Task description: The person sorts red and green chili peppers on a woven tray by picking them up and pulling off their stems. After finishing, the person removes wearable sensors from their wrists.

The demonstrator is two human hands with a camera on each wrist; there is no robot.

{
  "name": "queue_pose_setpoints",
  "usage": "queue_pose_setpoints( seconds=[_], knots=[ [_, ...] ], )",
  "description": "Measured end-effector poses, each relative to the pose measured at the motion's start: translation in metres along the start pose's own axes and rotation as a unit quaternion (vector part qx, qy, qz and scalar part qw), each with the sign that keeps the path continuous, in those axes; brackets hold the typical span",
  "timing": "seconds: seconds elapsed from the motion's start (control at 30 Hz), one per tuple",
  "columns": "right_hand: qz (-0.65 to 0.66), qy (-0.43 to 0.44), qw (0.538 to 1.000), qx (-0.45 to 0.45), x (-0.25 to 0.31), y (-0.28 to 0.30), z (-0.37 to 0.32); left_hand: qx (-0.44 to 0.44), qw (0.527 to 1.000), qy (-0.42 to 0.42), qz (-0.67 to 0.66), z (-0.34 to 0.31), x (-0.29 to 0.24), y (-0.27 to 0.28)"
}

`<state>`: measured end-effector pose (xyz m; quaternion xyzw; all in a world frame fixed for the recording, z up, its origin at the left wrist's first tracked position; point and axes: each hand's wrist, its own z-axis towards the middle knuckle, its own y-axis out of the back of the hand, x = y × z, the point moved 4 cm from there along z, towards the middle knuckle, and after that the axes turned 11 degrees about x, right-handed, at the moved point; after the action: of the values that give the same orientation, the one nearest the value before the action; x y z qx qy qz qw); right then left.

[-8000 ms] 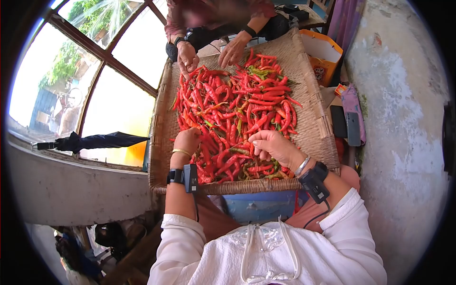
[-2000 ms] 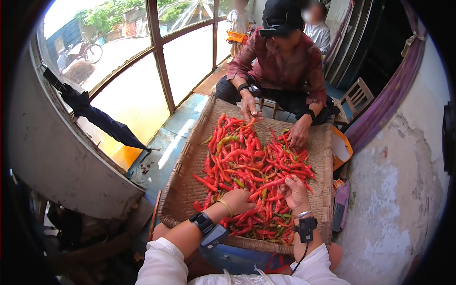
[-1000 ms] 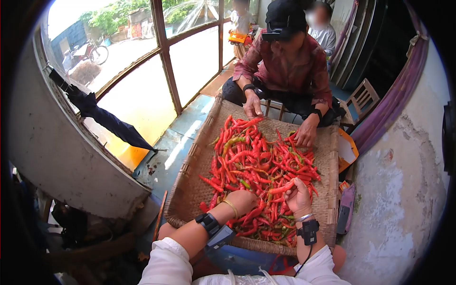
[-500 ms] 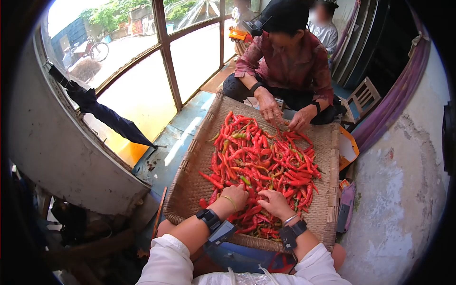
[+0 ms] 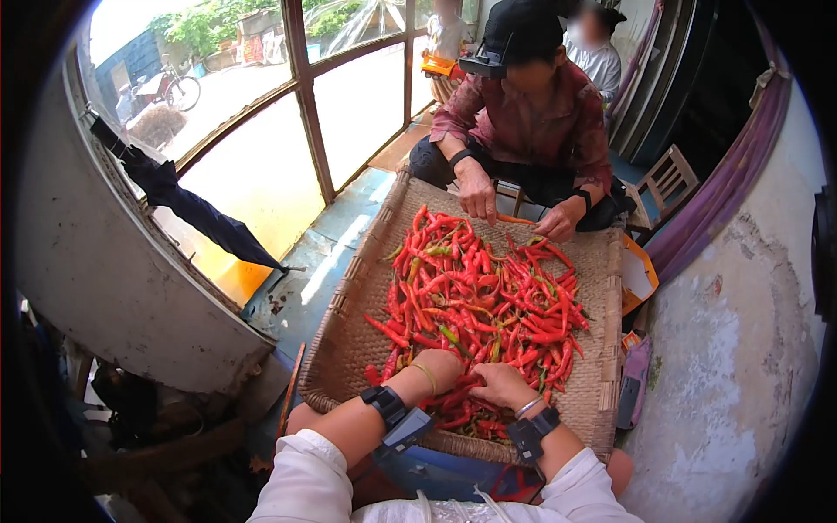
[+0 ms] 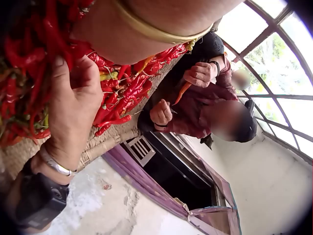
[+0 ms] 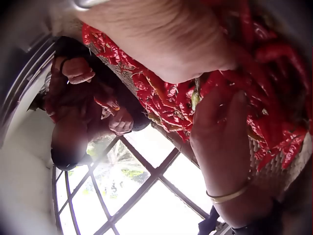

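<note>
Red chili peppers (image 5: 488, 301), with a few green and orange ones, lie heaped in a woven tray (image 5: 347, 353). My left hand (image 5: 438, 370), above a gold bracelet, is low in the near part of the heap; in the right wrist view its thumb and finger (image 7: 222, 132) pinch a red pepper. Close beside it is my right hand (image 5: 501, 384), with a silver bracelet. In the left wrist view that right hand (image 6: 73, 105) holds a red pepper between thumb and fingertip. Part of each hand's fingers is hidden in the head view.
Across the tray a seated person (image 5: 532, 113) in a dark cap holds an orange-red pepper (image 5: 514, 219) between both hands. Two more people are behind. A folded umbrella (image 5: 205, 218) leans left by the window; an orange box (image 5: 639, 272) and wooden chair (image 5: 667, 179) stand right.
My right hand has come down from the right with its raised pepper, to beside my left hand. The other person's hands have come together on a pepper. The head view has shifted.
</note>
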<state>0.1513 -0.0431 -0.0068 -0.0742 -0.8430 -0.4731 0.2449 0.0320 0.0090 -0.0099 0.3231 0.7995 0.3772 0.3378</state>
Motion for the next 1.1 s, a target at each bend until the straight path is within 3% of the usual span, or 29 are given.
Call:
queue_pose_setpoints(
  seconds=[0.1,0.17,0.27,0.37,0.43,0.5,0.57,0.63,0.7,0.77,0.83,0.97,1.1],
  knots=[
    [-0.005,-0.024,0.999,-0.031,-0.005,0.005,-0.002,-0.075,0.996,-0.029,-0.028,-0.009,-0.004,0.011],
    [0.096,0.024,0.989,-0.109,-0.012,0.014,-0.005,-0.178,0.979,-0.076,-0.070,-0.008,-0.002,0.017],
    [0.168,0.042,0.971,-0.166,-0.016,0.029,-0.008,-0.116,0.982,-0.058,-0.139,-0.017,-0.007,0.038],
    [0.246,0.045,0.948,-0.198,-0.018,0.029,-0.010,-0.150,0.964,-0.018,-0.220,-0.021,0.000,0.043],
    [0.394,0.020,0.902,-0.174,-0.024,0.024,-0.007,-0.184,0.938,-0.026,-0.294,-0.024,0.001,0.046],
    [0.339,0.022,0.916,-0.214,-0.025,0.029,-0.012,-0.164,0.934,-0.008,-0.318,-0.026,0.000,0.048],
    [0.363,-0.006,0.899,-0.246,-0.041,0.028,-0.010,-0.174,0.935,0.000,-0.309,-0.027,0.001,0.049],
    [0.364,0.026,0.888,-0.281,-0.035,0.038,-0.017,-0.178,0.935,-0.002,-0.307,-0.026,0.002,0.048],
    [0.563,-0.006,0.803,-0.196,-0.038,0.035,-0.019,-0.182,0.935,-0.005,-0.303,-0.025,0.002,0.046],
    [0.592,-0.002,0.780,-0.202,-0.039,0.037,-0.022,-0.193,0.936,-0.018,-0.295,-0.024,0.001,0.047],
    [0.725,0.096,0.647,-0.218,-0.051,0.041,-0.024,-0.182,0.936,-0.017,-0.300,-0.025,-0.001,0.046],
    [0.835,0.096,0.435,-0.324,-0.081,0.040,-0.030,-0.183,0.938,-0.030,-0.292,-0.023,0.000,0.044],
    [0.835,0.072,0.440,-0.321,-0.090,0.032,-0.030,-0.193,0.943,-0.026,-0.270,-0.025,-0.002,0.046]
  ],
)
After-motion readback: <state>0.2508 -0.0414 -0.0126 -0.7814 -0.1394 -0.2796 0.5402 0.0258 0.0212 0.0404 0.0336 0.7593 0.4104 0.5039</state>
